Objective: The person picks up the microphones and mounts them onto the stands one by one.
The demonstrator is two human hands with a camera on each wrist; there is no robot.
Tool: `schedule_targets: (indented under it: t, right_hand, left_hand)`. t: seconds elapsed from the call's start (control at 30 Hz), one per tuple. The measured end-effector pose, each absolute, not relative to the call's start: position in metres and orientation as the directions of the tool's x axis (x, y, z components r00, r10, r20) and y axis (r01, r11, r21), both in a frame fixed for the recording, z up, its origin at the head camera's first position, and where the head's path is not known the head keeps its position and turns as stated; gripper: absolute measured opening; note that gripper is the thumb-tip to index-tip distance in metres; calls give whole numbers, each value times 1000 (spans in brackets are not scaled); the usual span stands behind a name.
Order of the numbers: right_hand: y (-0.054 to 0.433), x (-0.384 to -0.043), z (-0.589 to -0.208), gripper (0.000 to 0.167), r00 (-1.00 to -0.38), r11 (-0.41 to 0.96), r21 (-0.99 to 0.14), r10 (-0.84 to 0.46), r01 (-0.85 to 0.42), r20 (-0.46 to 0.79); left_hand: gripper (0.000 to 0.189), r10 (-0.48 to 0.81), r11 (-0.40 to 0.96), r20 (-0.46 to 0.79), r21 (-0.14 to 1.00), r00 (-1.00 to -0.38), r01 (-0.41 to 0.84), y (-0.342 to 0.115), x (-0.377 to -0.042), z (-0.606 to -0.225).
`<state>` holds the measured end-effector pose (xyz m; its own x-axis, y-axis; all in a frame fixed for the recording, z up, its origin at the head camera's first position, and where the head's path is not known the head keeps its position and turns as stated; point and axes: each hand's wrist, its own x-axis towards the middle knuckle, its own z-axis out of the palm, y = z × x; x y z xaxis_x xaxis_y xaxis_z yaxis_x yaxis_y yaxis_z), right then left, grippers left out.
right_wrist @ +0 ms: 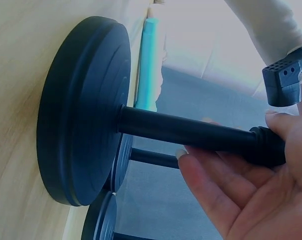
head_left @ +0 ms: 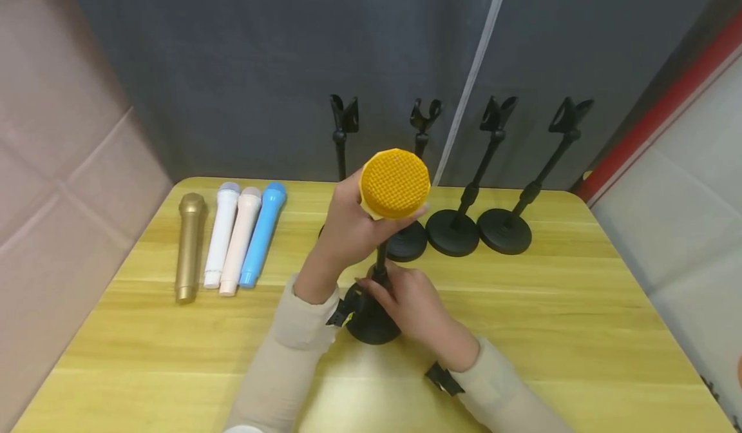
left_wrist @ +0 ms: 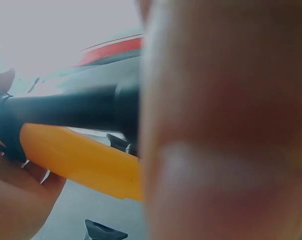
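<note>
"Yellow microphone (head_left: 395, 183): where?"
"By the top of the nearest black stand (head_left: 373, 323), fingers of the left hand (head_left: 355, 230) curled round it; whether it's seated, I can't tell."
"Right hand (head_left: 414, 298)?"
"Gripping the stem (right_wrist: 185, 131)."
"Beyond?"
"Gold, white, pink and blue microphones (head_left: 240, 241) lie leftward on the table (head_left: 533, 330); four more stands (head_left: 453, 234) behind, before a grey curtain (head_left: 232, 78)."

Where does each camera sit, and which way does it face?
Head: head-worn, facing forward and down; shows left hand, right hand, sleeves.
Left wrist: worn there, facing the yellow microphone; shows left hand, blurred skin.
Right wrist: worn there, facing a black stand; shows right hand, one sleeve.
Both wrist views share the stand's pole.
</note>
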<state>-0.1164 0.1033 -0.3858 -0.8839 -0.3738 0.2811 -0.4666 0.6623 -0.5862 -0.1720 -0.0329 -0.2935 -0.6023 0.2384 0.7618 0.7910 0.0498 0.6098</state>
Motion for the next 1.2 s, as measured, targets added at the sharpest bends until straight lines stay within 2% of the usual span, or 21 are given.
schedule_targets:
  t: [0.23, 0.4, 0.93, 1.2]
  right_hand:
    - [104, -117, -386, 15, -884, 655, -594, -371, -466, 284]
    - [103, -117, -386, 16, -886, 656, -597, -365, -462, 285]
    - [103, -118, -387, 16, -892, 667, -593, -364, -451, 269]
    - [105, -118, -387, 17, -898, 645, -634, -385, -426, 212]
  left_hand:
    - [48, 288, 45, 776, 574, -561, 817, -32, -173, -293]
    - [51, 318, 34, 757, 593, -571, 805, -32, -171, -290]
    - [39, 303, 88, 525, 815, -795, 572, -35, -163, -285]
    - [43, 317, 210, 466, 815, -826, 541, -41, -155, -283]
